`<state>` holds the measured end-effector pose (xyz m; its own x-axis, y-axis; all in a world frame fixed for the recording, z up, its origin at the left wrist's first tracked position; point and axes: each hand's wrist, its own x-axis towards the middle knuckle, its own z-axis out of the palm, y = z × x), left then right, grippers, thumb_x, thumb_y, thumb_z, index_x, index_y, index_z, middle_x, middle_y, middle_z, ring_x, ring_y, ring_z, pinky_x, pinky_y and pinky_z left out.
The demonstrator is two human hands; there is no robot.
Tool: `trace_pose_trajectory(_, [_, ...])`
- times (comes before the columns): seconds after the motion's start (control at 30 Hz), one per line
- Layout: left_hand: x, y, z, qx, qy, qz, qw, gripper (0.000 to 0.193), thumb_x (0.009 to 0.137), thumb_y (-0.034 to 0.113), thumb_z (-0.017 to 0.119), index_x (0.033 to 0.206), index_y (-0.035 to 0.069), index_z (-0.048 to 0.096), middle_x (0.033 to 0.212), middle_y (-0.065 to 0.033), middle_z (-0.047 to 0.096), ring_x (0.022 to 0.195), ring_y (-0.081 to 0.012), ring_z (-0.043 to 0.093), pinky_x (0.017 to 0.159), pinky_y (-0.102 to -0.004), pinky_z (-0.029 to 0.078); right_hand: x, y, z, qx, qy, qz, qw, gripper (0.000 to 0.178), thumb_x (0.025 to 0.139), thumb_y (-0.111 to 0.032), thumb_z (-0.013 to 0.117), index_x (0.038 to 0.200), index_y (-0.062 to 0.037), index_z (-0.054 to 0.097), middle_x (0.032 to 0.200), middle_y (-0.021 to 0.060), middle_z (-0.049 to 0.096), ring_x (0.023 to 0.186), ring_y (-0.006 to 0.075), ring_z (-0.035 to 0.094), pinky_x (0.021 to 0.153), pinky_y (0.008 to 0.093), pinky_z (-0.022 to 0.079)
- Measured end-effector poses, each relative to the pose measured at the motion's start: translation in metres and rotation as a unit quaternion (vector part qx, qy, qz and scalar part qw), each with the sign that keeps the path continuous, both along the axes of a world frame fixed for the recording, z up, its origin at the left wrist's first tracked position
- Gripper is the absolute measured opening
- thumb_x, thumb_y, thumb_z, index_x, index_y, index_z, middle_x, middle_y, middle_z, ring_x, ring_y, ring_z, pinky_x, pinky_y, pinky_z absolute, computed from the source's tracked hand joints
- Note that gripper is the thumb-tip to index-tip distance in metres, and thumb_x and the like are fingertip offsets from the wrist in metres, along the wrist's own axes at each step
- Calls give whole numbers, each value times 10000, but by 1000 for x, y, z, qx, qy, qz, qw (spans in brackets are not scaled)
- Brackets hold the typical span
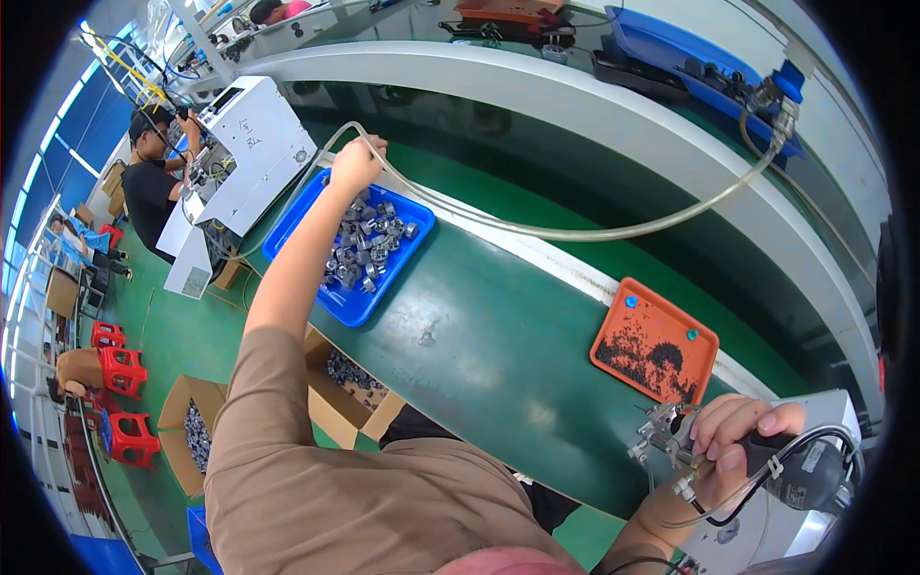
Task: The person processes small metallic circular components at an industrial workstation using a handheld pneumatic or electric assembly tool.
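Observation:
My left arm reaches across a blue tray of small grey metal parts. Beyond the tray's far side, my left hand has its fingers curled at a pale flexible hose, which arches up around it; the fingertips are partly hidden. At the bench's right end, my right hand is closed around the dark body of a small metal fixture. Beside that hand are a black rounded housing and black cables. What lies under its fingers is hidden.
An orange tray with tiny black pieces stands on the green bench. Cardboard boxes of parts sit below left. A white machine and a seated person are at far left. Red stools stand on the floor.

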<state>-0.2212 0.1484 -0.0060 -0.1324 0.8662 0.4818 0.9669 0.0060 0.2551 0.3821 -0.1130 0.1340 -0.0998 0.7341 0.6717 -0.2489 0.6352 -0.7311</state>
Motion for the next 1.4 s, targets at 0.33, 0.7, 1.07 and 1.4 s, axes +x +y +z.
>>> trace_pose_trajectory(0.33, [-45, 131, -79, -169, 59, 86, 980, 259, 859, 176, 661, 1065, 166, 817, 1162, -124, 755, 1103, -343, 709, 997, -436, 559, -20, 24, -25, 22, -6, -60, 998, 388, 898, -97, 748, 1129, -94, 436, 626, 25, 486, 502, 168, 474, 531, 313, 421])
trace_pose_trajectory(0.7, [134, 26, 13, -87, -79, -290, 950, 228, 772, 278, 797, 871, 74, 811, 821, -118, 760, 781, -288, 751, 727, -380, 599, -35, 120, -44, 377, 235, 482, 755, 435, 946, -62, 723, 1289, -24, 458, 721, 147, 597, 573, 262, 598, 552, 424, 536])
trace_pose_trajectory(1.07, [317, -177, -36, -127, -59, -592, 794, 161, 781, 210, 815, 836, 70, 759, 957, -20, 718, 961, -229, 653, 846, -383, 521, -37, 73, -47, 49, -42, 226, 972, 393, 1028, -437, 630, 1274, -159, 502, 777, -8, 569, 585, 130, 559, 556, 313, 458])
trace_pose_trajectory(1.4, [341, -179, -61, -61, -125, -613, 778, 161, 778, 174, 813, 910, 84, 792, 1035, 4, 744, 950, -219, 646, 846, -373, 533, -21, 63, -38, -29, -162, 196, 967, 294, 1010, -189, 576, 1295, -185, 505, 787, -2, 559, 612, 142, 567, 622, 347, 480])
